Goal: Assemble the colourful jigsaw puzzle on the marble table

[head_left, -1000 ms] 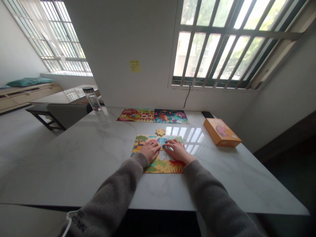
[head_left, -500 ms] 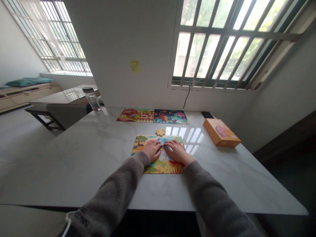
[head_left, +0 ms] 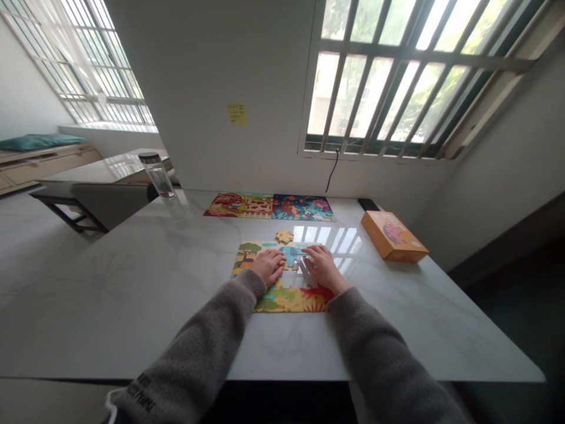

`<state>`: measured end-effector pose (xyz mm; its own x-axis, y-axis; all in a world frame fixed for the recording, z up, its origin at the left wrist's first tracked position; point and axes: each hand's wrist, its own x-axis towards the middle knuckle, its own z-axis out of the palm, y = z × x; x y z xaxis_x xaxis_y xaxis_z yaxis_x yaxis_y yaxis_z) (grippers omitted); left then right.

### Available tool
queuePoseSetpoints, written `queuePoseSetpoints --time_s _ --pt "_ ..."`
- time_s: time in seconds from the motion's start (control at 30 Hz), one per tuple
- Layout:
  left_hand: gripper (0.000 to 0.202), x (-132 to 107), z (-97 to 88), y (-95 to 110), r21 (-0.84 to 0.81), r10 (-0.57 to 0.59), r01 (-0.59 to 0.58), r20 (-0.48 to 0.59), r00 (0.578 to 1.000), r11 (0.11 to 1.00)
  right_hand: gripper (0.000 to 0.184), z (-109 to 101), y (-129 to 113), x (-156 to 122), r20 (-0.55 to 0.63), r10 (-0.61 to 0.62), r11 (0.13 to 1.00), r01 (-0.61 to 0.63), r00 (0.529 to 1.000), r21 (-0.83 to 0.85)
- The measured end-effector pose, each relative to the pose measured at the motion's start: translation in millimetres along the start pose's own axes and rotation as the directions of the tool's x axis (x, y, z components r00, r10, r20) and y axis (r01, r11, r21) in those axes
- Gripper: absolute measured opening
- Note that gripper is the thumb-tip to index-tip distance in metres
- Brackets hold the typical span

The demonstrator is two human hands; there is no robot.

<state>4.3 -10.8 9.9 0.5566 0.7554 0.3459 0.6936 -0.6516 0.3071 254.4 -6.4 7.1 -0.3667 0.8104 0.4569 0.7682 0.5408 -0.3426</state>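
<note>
A jigsaw puzzle (head_left: 286, 302) with trees and animals lies on the table in front of me, with a gap near its middle that shows the white tabletop. A blue elephant (head_left: 290, 255) is pictured above the gap. My left hand (head_left: 268, 267) rests on the puzzle's left part, fingers stretched out beside the elephant. On the other side my right hand (head_left: 324, 268) is bent over the puzzle with its fingers apart and nothing seen in them. Just beyond the top edge sits a loose yellow puzzle piece (head_left: 285, 236); I cannot tell if it is one piece or more.
Two finished puzzles, a farm picture (head_left: 239, 205) and a dark blue one (head_left: 302, 208), lie along the wall. An orange box (head_left: 394, 237) and a black flat object (head_left: 368, 205) are at the right. A glass bottle (head_left: 158, 175) stands at the table's left edge.
My right hand has drawn to the right, away from the elephant, so more of it shows. My left hand has stayed nearly in place on the puzzle. The view has shifted slightly.
</note>
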Motion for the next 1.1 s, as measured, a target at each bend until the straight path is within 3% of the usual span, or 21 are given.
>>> queuePoseSetpoints --time_s 0.13,0.3,0.77,0.9,1.1 --pt "0.022 -4 -1.1 -7 0.030 -0.007 0.006 0.016 1.000 1.000 0.027 -1 6 -2 0.018 0.034 0.999 -0.034 0.999 0.000" --pt "0.021 -6 0.2 -8 0.050 -0.029 0.028 0.016 0.999 0.998 0.025 1 -6 6 0.074 0.062 0.998 -0.063 0.995 0.010" --pt "0.022 -7 -2.3 -7 -0.026 -0.058 0.058 0.007 0.998 0.998 0.030 23 -21 88 0.179 0.223 0.965 -0.190 0.958 -0.181" --pt "0.022 -7 -0.7 -8 -0.013 -0.066 0.066 0.010 0.998 0.998 0.027 27 -26 94 0.185 0.272 0.947 -0.228 0.945 -0.226" --pt "0.021 -6 -1.7 -7 -0.032 -0.079 0.078 -0.035 0.996 0.996 0.033 21 -29 89 0.124 0.280 0.953 -0.259 0.952 -0.160"
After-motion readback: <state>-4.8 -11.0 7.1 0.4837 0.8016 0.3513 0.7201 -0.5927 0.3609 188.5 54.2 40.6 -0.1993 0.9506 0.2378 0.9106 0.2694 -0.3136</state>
